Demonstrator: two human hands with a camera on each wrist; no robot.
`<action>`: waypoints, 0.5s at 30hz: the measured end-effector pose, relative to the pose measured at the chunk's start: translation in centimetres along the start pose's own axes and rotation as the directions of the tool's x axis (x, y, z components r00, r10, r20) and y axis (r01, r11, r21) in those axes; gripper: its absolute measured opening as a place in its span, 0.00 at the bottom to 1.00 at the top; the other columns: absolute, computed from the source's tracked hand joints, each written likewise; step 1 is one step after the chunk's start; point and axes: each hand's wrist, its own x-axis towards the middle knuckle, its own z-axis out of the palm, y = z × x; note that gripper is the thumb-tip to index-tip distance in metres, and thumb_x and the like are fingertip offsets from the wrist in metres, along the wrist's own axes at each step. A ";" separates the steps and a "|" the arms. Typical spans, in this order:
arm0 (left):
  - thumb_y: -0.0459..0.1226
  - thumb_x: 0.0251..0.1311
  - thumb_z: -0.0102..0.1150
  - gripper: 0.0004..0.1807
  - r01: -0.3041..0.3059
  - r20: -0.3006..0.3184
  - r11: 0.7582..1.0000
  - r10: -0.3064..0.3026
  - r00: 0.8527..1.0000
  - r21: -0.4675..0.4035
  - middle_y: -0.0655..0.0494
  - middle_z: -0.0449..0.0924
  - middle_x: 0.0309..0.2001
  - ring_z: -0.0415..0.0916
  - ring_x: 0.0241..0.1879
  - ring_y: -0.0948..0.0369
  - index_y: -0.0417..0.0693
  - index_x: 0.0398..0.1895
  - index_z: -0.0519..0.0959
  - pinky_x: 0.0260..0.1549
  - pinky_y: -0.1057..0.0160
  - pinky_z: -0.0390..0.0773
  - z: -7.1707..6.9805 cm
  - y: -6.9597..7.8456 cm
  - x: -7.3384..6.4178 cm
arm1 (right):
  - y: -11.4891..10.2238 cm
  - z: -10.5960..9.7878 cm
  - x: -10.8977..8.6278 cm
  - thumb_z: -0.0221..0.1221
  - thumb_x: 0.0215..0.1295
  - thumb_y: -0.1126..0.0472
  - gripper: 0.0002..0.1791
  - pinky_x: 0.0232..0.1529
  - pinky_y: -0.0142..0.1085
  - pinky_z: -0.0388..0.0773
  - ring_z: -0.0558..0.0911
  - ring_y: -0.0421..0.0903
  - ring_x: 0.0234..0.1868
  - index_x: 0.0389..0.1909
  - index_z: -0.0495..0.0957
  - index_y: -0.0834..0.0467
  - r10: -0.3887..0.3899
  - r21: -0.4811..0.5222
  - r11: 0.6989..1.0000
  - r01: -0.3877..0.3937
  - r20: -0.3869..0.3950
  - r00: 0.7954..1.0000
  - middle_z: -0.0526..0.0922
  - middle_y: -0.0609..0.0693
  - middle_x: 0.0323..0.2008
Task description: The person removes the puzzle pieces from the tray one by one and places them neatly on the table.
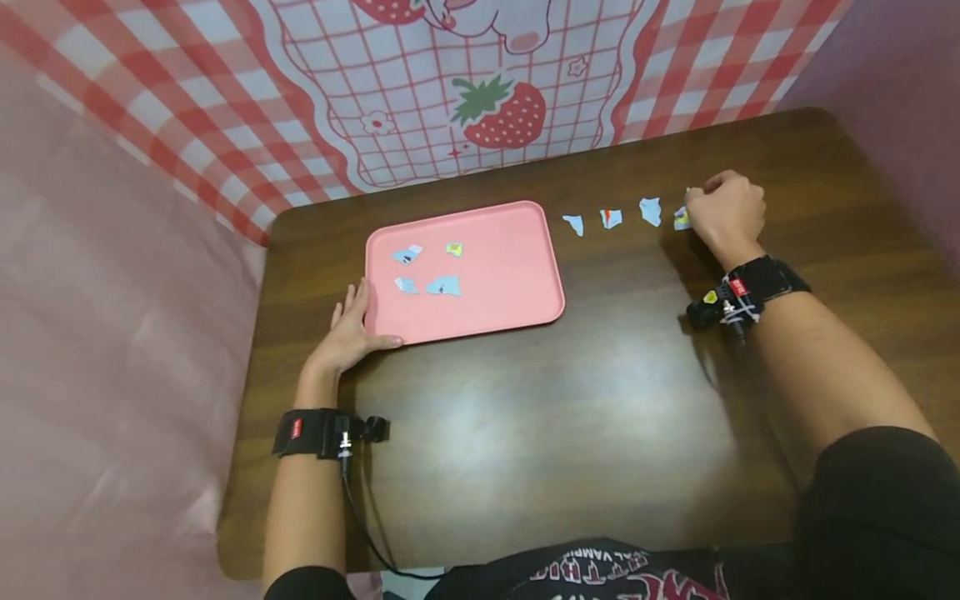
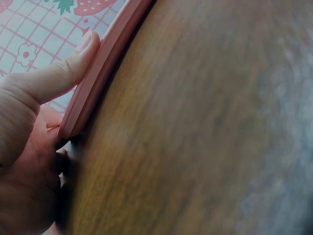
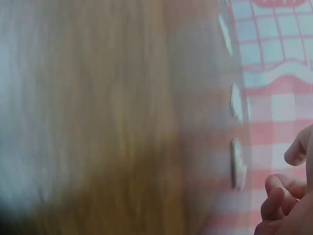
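Observation:
My left hand (image 1: pixel 347 333) holds the near left corner of a pink tray (image 1: pixel 510 292), its thumb against the front edge and its fingers along the left side. In the left wrist view the thumb lies on the tray's rim (image 2: pixel 93 81). Several torn paper pieces lie on the tray, among them a larger light-blue one (image 1: pixel 444 286) and a small yellow-green one (image 1: pixel 454 249). At the right, my right hand (image 1: pixel 729 210) hovers beside a colourful paper piece (image 1: pixel 681 219), partly covering it. The right wrist view shows a gap between its bent fingers, with no paper visible there.
Between tray and right hand, a row of torn pieces lies on the wooden table (image 1: pixel 480 417): a narrow blue one (image 1: pixel 575 224), one with red (image 1: pixel 611 218) and a plain blue one (image 1: pixel 650 212). A checked strawberry cloth (image 1: pixel 420 142) hangs behind the table.

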 end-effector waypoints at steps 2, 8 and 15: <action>0.48 0.50 0.78 0.71 -0.004 -0.002 1.000 0.003 1.000 -0.006 0.51 0.27 0.81 0.17 0.78 0.56 0.47 0.81 0.31 0.72 0.46 0.21 0.1 0.1 0.1 | -0.7 0.0 -0.2 0.47 0.68 0.46 0.30 0.55 0.60 0.71 0.75 0.66 0.59 0.61 0.78 0.62 -0.027 0.008 1.000 0.027 -0.005 1.000 0.80 0.64 0.56; 0.49 0.50 0.78 0.71 0.013 0.000 1.000 -0.013 1.000 -0.007 0.52 0.27 0.81 0.17 0.78 0.56 0.49 0.82 0.31 0.72 0.44 0.23 0.1 0.3 0.2 | -3.4 1.5 -1.3 0.49 0.66 0.48 0.28 0.53 0.58 0.72 0.76 0.65 0.58 0.60 0.79 0.59 -0.097 0.011 0.995 0.096 0.045 0.994 0.82 0.60 0.54; 0.50 0.50 0.78 0.71 0.024 0.000 1.000 -0.024 1.000 -0.008 0.52 0.27 0.81 0.17 0.78 0.57 0.49 0.82 0.31 0.72 0.45 0.23 -0.2 0.1 0.2 | -8.0 4.1 -4.2 0.52 0.63 0.56 0.23 0.47 0.56 0.75 0.81 0.62 0.49 0.52 0.82 0.64 -0.338 0.026 0.941 0.338 0.138 0.931 0.85 0.62 0.46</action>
